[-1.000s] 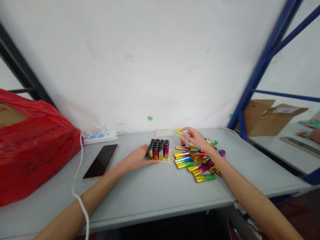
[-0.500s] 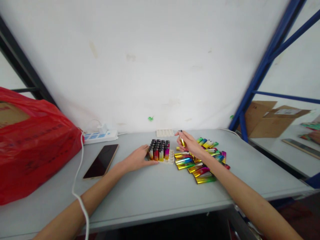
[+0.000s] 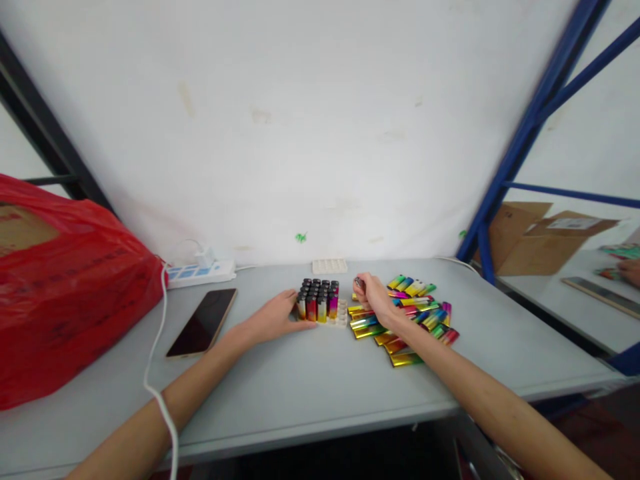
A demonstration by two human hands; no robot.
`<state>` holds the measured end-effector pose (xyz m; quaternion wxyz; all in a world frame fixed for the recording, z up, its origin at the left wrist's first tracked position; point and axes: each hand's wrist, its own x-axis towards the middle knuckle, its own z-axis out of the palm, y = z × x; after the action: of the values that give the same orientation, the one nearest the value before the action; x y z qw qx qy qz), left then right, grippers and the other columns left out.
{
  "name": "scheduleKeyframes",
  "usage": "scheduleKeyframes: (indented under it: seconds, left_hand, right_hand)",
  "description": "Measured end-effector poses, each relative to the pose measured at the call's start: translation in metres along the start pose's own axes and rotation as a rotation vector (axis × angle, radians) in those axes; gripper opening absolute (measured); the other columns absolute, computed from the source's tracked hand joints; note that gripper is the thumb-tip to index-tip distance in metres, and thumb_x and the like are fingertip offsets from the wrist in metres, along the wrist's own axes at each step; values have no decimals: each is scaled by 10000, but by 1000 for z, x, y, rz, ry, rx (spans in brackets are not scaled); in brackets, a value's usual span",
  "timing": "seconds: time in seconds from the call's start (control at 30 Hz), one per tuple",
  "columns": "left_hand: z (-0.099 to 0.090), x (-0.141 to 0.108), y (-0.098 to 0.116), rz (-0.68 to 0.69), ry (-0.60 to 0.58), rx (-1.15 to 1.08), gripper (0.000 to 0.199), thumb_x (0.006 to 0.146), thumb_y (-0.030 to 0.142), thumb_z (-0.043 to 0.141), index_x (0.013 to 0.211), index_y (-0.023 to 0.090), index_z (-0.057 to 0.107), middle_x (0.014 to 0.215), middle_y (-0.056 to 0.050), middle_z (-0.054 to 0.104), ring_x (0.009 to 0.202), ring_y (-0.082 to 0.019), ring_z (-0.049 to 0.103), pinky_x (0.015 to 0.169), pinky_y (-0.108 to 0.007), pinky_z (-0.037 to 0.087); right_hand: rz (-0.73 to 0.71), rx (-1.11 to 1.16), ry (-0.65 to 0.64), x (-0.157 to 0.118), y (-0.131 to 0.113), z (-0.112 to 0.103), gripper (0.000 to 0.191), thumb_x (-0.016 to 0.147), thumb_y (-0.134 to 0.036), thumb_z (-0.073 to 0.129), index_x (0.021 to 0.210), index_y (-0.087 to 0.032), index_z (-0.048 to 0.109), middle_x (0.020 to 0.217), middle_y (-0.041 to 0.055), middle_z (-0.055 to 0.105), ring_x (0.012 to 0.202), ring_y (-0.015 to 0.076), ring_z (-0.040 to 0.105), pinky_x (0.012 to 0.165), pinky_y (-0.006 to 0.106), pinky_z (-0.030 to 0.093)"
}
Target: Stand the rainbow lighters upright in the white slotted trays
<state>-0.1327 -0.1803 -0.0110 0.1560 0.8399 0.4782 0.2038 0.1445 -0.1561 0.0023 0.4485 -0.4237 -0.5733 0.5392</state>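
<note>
Several rows of upright lighters [image 3: 318,301] fill most of a white tray [image 3: 343,314] on a gray table [image 3: 300,387], its left end held by the left hand [image 3: 277,319], thumb along the front, while the right hand [image 3: 373,298] clasps one lighter [image 3: 358,283] near a loose metallic-colored pile of lighters [image 3: 415,308].

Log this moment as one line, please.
left hand: at left side of upright lighters in white tray | right hand: closed around one lighter, near loose lighters | phone: flat on table
</note>
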Motion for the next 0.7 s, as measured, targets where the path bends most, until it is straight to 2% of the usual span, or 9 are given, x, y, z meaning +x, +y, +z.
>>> scheduleKeyframes:
  seconds: [0.1,0.17,0.27,0.33,0.4,0.5,0.57,0.63,0.7]
  left_hand:
    - [1,0,-1,2,8,-2,677,801,706,787,1245,202,704,1250,-128,738,1143,-343,687,1076,-448,530]
    - [1,0,-1,1,3,5,665,804,725,773,1212,204,715,1244,-127,737,1148,-342,685,1075,-443,530]
    - [0,0,1,-3,-13,21,652,820,718,761,1213,199,714,1245,-131,735,1146,-344,689,1070,-443,534]
    - [-1,0,3,-3,-7,18,651,819,694,774,1238,200,705,1249,-130,737,1139,-344,697,1069,-444,536]
    - [-1,0,3,-1,4,10,656,811,674,791,1258,202,699,1258,-128,740,1141,-348,699,1074,-448,534]
    - [-1,0,3,0,3,15,673,807,668,795,1282,202,692,1282,-132,738,1168,-356,692,1091,-448,527]
    - [-1,0,3,-1,-8,18,665,817,665,786,1290,207,689,1294,-130,735,1179,-355,688,1094,-443,526]
    - [-1,0,3,-4,-12,16,656,823,663,782,1287,209,688,1301,-130,733,1179,-355,686,1096,-446,526]
    - [-1,0,4,-9,-18,6,654,821,654,788,1285,204,685,1310,-138,728,1183,-358,681,1103,-461,521]
  right_hand:
    - [-13,-18,-15,1,1,-1,548,929,-662,461,583,-247,366,502,-85,214,438,77,139,435,243,113]
    - [-58,-42,-36,0,0,-3,596,925,-755,468,637,-233,453,522,-90,227,448,84,175,448,244,141]
    - [-181,-124,-90,-4,-3,-5,644,952,-818,420,842,-211,605,583,-73,334,475,110,293,470,252,232]
    - [-279,-262,-119,-9,-8,-8,615,1001,-783,386,958,-220,630,669,-36,468,543,139,426,515,266,338]
    - [-417,-470,-125,-14,-14,-11,534,1027,-721,438,952,-230,634,805,18,590,691,176,545,636,298,449]
    - [-624,-719,-95,-18,-20,-16,421,1022,-620,566,886,-230,650,940,70,662,869,217,598,828,346,486]
    - [-637,-771,-93,-20,-21,-17,403,1029,-588,578,867,-229,663,875,57,670,811,209,602,794,337,479]
    - [-563,-749,-123,-22,-21,-17,420,1033,-589,575,836,-228,662,760,30,673,699,191,597,689,311,459]
    - [-496,-684,-175,-24,-19,-15,416,1024,-590,593,828,-229,663,725,21,707,662,189,626,644,297,457]
